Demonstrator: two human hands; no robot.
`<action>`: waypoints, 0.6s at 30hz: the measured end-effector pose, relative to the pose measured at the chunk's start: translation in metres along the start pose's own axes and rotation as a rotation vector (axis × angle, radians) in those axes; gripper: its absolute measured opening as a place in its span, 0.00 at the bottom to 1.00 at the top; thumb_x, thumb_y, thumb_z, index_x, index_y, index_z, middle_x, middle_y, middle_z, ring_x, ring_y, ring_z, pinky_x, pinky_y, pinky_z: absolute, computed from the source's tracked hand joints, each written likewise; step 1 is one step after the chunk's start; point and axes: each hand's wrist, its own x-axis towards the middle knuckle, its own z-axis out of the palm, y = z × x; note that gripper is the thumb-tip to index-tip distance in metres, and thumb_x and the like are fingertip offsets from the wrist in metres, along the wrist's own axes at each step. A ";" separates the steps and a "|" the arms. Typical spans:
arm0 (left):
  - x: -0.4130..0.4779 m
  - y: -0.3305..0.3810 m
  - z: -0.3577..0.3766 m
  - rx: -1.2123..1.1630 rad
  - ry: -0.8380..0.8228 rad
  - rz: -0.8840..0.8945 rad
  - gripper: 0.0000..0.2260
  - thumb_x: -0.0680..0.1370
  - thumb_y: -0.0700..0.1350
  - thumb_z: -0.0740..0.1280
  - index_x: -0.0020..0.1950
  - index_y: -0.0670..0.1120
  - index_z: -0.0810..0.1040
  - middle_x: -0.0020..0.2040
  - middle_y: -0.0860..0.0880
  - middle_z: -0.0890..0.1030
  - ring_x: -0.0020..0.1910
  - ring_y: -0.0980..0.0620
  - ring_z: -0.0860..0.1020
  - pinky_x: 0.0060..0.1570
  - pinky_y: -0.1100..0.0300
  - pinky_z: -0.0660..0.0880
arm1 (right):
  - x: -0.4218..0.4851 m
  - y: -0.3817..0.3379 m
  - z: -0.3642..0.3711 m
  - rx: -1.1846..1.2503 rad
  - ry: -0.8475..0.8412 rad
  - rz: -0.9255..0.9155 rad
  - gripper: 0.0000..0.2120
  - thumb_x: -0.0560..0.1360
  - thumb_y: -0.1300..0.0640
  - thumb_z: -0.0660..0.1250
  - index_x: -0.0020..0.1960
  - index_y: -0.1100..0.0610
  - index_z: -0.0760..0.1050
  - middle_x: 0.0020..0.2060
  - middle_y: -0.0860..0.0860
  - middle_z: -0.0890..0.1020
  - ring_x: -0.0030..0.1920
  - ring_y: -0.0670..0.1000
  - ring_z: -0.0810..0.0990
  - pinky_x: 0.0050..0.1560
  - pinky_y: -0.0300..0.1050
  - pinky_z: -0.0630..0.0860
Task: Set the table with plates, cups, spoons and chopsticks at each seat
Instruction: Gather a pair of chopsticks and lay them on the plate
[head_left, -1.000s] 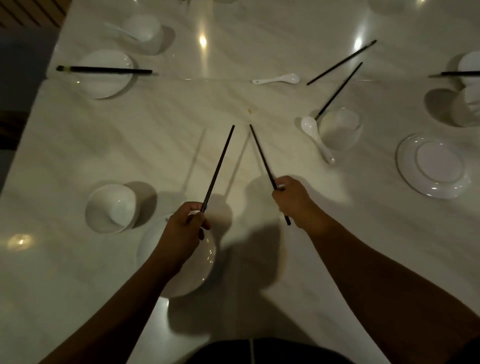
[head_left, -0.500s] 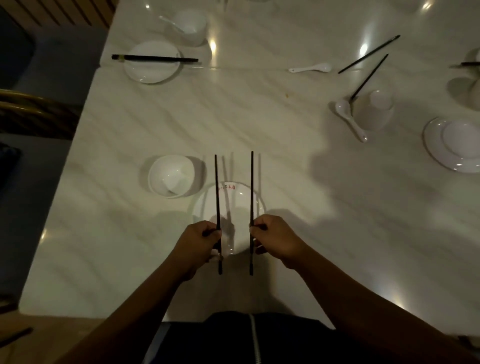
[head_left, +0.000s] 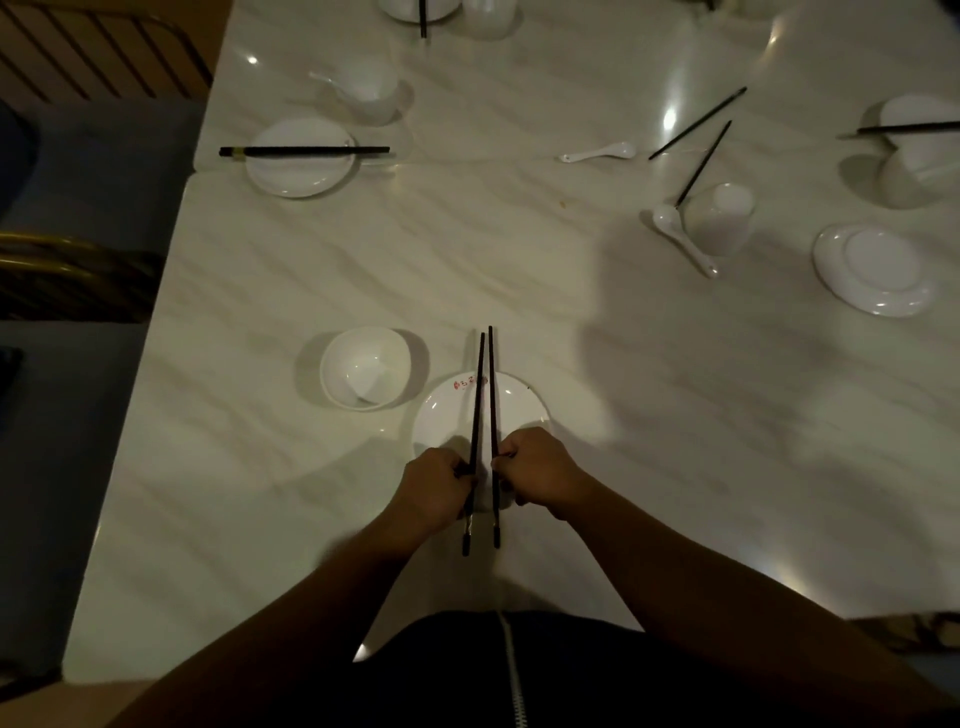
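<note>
We see the left hand (head_left: 439, 486) curled round one black chopstick (head_left: 477, 395) and the right hand (head_left: 537, 475) curled round a second chopstick (head_left: 491, 395). Each hand grips near the thick end, which sticks out toward the body past the fist. The two sticks run almost parallel and close side by side, tips pointing away from the person. They cross over the near plate (head_left: 441, 415), a white one with small red marks on its far rim; we cannot tell whether they touch it or are held just above it. Just left of this plate stands the near cup (head_left: 363, 369), mouth up, with something pale inside that we cannot make out. All of it sits on a pale marbled bench (head_left: 519, 270). At the far left, a second plate (head_left: 298, 171) carries a laid pair of chopsticks (head_left: 311, 151) across it, and beyond it a far cup (head_left: 366, 85) holds a spoon. Toward the right, two loose chopsticks (head_left: 698, 122) lie apart at an angle, with a loose spoon (head_left: 597, 152) near them. A tall cup (head_left: 722, 218) sits just beside another white spoon (head_left: 683, 236). A further plate (head_left: 875, 270), which appears to lie bottom up, rests near the right edge. At the far right, more chopsticks (head_left: 909, 127) lie across white dishes.
</note>
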 end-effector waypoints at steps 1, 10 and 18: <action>0.000 -0.001 -0.001 -0.037 -0.002 -0.006 0.06 0.77 0.41 0.65 0.49 0.40 0.78 0.43 0.41 0.82 0.41 0.44 0.82 0.43 0.52 0.82 | 0.001 -0.002 0.001 -0.011 0.006 0.001 0.07 0.76 0.63 0.63 0.43 0.64 0.78 0.36 0.57 0.79 0.28 0.50 0.77 0.27 0.36 0.72; 0.021 -0.013 0.002 0.086 -0.003 0.071 0.00 0.77 0.42 0.65 0.47 0.47 0.74 0.37 0.54 0.74 0.35 0.57 0.74 0.32 0.71 0.67 | 0.010 -0.013 0.013 -0.145 0.104 -0.047 0.02 0.73 0.63 0.70 0.42 0.62 0.78 0.34 0.51 0.77 0.39 0.52 0.79 0.40 0.39 0.78; 0.028 -0.018 0.009 0.072 -0.071 0.085 0.02 0.76 0.43 0.66 0.47 0.49 0.74 0.37 0.54 0.78 0.36 0.55 0.79 0.33 0.69 0.72 | 0.015 -0.012 0.014 -0.152 0.120 0.007 0.06 0.76 0.63 0.66 0.49 0.64 0.79 0.37 0.51 0.76 0.38 0.49 0.76 0.44 0.36 0.75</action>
